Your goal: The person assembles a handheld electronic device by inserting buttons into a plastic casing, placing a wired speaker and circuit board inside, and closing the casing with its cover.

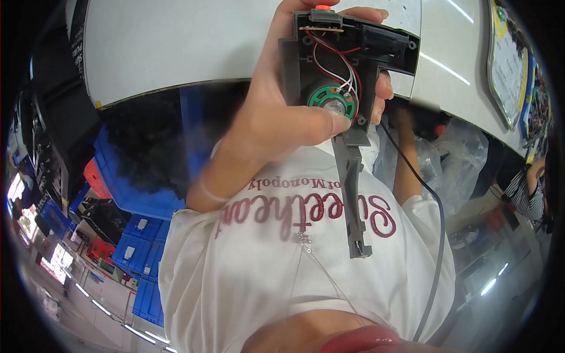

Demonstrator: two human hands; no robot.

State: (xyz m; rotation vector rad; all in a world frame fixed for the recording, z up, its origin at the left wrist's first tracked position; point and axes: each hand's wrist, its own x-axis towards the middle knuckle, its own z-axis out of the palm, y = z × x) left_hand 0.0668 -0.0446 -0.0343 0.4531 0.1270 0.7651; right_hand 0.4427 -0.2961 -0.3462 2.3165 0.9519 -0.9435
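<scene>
My left hand (282, 126) is closed round an open dark grey plastic housing (371, 73), held up in front of my chest. My thumb presses on a small round green-rimmed speaker (333, 105) seated inside it, and fingertips show at its top and right edges. Red, white and dark wires (335, 62) run from the speaker to a small circuit board (321, 29) under a red button (323, 7). A long narrow grey arm (351, 200) extends from the housing toward me. My right forearm (407, 162) reaches toward the table edge; its hand is in shadow, fingers unclear.
A white tabletop (176, 47) spans the far side. Below its edge, a blue bin (144, 200) holds dark parts at left, with stacked blue crates (138, 250) nearer. Clear plastic bags (462, 159) lie at right, and a black cable (438, 235) hangs beside me.
</scene>
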